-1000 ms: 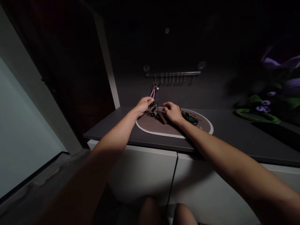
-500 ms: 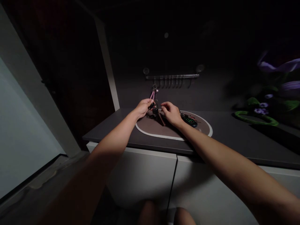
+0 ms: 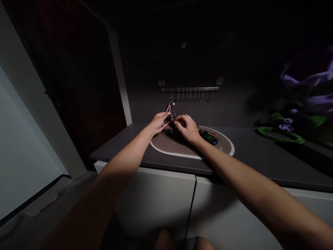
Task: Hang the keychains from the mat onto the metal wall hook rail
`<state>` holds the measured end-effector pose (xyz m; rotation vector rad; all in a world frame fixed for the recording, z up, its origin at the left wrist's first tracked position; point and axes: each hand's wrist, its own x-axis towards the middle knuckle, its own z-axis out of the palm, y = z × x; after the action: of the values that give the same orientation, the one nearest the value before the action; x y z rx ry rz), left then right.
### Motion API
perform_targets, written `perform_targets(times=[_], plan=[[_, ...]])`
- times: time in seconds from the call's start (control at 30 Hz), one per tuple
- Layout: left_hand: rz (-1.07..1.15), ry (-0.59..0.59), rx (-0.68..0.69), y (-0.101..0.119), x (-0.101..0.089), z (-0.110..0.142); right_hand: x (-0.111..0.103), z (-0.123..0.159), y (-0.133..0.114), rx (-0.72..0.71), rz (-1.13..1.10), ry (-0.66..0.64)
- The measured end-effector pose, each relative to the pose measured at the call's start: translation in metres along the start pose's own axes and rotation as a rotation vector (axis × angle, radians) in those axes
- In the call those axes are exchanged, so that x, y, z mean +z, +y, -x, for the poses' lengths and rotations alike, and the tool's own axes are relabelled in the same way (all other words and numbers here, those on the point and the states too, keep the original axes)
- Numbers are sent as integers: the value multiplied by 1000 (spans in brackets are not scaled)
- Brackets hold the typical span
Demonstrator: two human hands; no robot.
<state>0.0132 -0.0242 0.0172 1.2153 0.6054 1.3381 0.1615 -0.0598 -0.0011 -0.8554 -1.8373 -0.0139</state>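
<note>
Dim light falls on a dark gray counter [image 3: 256, 156], and a brown oval mat [image 3: 169, 144] with a white edge lies on it. Just above the mat, the key bunch [image 3: 170, 119] is between the two hands. The left hand [image 3: 158, 123] pinches a black part of it. The right hand [image 3: 189, 129] has its thumb and fingers close together by the bunch, but I can't tell if they grip anything. A pink strap [image 3: 168, 108] hangs from the clear rail [image 3: 191, 89] just behind.

If the left pinch gets loose, the keys could drop onto the mat. A key could snag on the strap, as they are so close, and a tug might shake the rail. Bad light could make fingers miss. The right wrist could bump the dark oval case [image 3: 208, 136] beside it.
</note>
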Motion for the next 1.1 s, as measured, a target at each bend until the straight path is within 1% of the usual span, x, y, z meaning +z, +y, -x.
perform_targets(times=[0.2,0.43,0.57,0.63,0.7,0.77,0.87,0.93,1.1], plan=[[66,-22,10,-2,4,0,2,-1,4,-4,49,27],[71,-49,18,-2,5,1,2,-2,7,-6,85,57],[49,-47,34,-2,4,0,2,-2,7,-9,65,45],[41,-44,38,-2,4,0,1,-2,8,0,56,59],[37,-17,34,-2,4,0,1,-3,10,6,48,76],[22,30,14,-2,4,0,1,-4,11,8,38,83],[-9,76,-62,-1,4,1,0,-6,11,12,19,76],[-12,71,-118,-3,3,1,0,-6,11,19,2,77],[-6,4,-208,-7,0,-1,-1,-7,11,57,-17,113]])
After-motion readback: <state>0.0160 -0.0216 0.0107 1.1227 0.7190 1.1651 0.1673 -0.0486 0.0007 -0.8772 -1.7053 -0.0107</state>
